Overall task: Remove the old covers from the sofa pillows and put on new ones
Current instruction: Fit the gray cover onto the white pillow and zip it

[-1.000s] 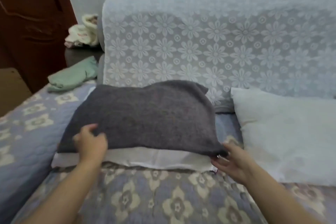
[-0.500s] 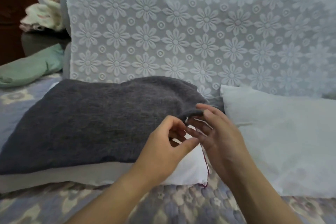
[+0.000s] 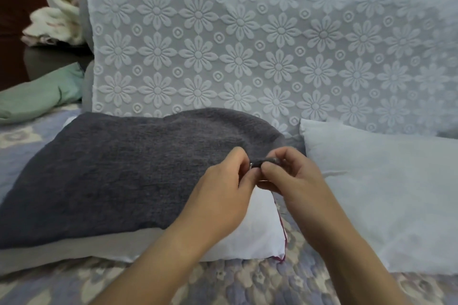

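Far left, a crumpled mint-green cloth (image 3: 37,96) lies at the sofa's left end, well clear of my work. The dark grey fleecy pillow cover (image 3: 128,171) lies flat across the flower-quilted sofa seat (image 3: 247,282), its long axis running left to right along the white daisy-lace backrest (image 3: 272,44), on top of a flat white pillow (image 3: 257,238) that shows along the seat's front edge.

My left hand (image 3: 220,203) sits at the grey cover's right-hand end, thumb and forefinger pinching what looks like a small metal zipper pull (image 3: 251,164). My right hand (image 3: 295,178) is just beside it, fingers curled round the cover's corner (image 3: 269,161), holding it taut. Both hands touch the cover there; neither has any reach to make.

I judge the zip runs along this right-hand side, so the pull would travel toward me, to the seat's front edge, where there is open room. To the right a bare white pillow insert (image 3: 386,193) lies close beside my right hand, crowding that side.
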`<state>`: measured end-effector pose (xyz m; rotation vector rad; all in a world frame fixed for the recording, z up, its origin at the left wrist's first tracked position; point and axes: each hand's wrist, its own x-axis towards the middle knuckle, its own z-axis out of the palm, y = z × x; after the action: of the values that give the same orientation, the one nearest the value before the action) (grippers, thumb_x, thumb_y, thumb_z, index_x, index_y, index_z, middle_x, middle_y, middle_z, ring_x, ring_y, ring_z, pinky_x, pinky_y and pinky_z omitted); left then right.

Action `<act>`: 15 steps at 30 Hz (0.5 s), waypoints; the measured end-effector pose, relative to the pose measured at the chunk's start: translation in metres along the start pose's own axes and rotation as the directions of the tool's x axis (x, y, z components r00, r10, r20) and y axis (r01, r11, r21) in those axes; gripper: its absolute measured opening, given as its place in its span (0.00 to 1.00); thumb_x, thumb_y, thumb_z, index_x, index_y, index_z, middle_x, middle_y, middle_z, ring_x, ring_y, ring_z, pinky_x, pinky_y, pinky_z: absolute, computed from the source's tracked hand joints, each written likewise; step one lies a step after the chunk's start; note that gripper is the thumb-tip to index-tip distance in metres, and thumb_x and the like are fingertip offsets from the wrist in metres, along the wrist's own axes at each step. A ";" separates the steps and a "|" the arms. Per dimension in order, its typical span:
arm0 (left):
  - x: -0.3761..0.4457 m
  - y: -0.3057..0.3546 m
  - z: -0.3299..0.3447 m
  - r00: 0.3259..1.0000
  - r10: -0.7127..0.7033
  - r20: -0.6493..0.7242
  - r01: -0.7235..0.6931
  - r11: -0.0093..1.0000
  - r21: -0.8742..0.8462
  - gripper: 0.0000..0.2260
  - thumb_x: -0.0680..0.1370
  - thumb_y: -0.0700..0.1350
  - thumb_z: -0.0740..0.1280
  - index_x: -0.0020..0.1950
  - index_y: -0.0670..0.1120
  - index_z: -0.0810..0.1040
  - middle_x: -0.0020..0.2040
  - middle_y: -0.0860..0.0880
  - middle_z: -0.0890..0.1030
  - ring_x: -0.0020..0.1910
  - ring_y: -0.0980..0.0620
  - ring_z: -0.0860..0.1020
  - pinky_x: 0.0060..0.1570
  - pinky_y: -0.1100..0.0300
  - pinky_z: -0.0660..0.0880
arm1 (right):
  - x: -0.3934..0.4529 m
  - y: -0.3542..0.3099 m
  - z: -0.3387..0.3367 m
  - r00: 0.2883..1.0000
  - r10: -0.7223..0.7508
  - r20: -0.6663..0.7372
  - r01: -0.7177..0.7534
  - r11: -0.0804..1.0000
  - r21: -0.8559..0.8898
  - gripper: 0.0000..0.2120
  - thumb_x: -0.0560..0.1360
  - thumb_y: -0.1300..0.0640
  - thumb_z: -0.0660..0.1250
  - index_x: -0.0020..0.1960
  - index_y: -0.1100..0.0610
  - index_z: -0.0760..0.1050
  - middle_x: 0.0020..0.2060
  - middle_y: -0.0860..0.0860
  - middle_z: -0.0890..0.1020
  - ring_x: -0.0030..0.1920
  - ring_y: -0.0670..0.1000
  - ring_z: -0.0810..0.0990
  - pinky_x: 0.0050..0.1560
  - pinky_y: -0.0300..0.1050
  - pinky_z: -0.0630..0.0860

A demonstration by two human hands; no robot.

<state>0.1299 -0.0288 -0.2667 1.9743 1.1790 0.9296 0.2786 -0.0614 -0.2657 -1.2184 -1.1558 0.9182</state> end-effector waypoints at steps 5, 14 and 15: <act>-0.005 0.000 -0.003 0.999 -0.041 -0.019 0.039 0.996 -0.076 0.12 0.81 0.47 0.65 0.39 0.48 0.69 0.35 0.44 0.78 0.33 0.46 0.77 0.32 0.47 0.73 | -0.008 0.001 0.015 0.997 -0.063 -0.042 0.060 0.996 -0.061 0.04 0.77 0.60 0.71 0.46 0.58 0.77 0.35 0.52 0.80 0.39 0.52 0.81 0.49 0.56 0.82; -0.012 0.004 -0.005 0.983 -0.163 0.079 0.181 0.906 -0.382 0.10 0.85 0.46 0.61 0.49 0.40 0.75 0.43 0.39 0.81 0.36 0.51 0.80 0.39 0.59 0.79 | -0.014 -0.005 0.015 0.998 -0.054 -0.024 0.052 0.996 -0.079 0.04 0.77 0.60 0.70 0.44 0.55 0.79 0.36 0.50 0.82 0.45 0.58 0.83 0.51 0.65 0.79; -0.012 0.003 -0.004 0.984 -0.166 0.064 0.178 0.914 -0.364 0.10 0.85 0.46 0.62 0.48 0.41 0.75 0.42 0.40 0.81 0.36 0.51 0.80 0.41 0.56 0.80 | -0.015 -0.005 0.015 0.998 -0.058 -0.017 0.056 0.994 -0.090 0.04 0.77 0.60 0.70 0.44 0.55 0.79 0.36 0.50 0.83 0.44 0.56 0.83 0.51 0.64 0.79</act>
<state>0.1236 -0.0406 -0.2647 1.5535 1.0521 0.9456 0.2604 -0.0736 -0.2641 -1.2572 -1.2204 0.8177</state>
